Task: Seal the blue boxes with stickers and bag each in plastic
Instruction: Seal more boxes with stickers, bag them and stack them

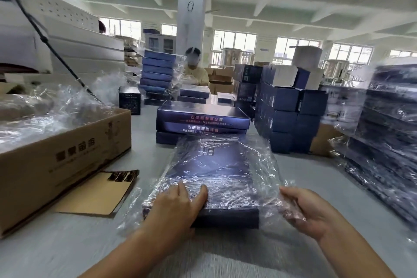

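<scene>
Left edge of counter (144, 133): cardboard carton (56, 158) with clear film piled in it, brown card (99, 194) flat against its near side. Centre, near edge: blue box (209, 165) lies flat inside the plastic bag (261, 165), bag mouth toward me. My left hand (178, 207) presses on the box's near end, fingers (200, 192) straight and flat on the film. Right hand (302, 210) is just right of the box, fingers curled, gripping the bag's loose edge. Behind the box: stack of blue boxes (203, 119). Right edge: bagged stack (379, 131).
</scene>
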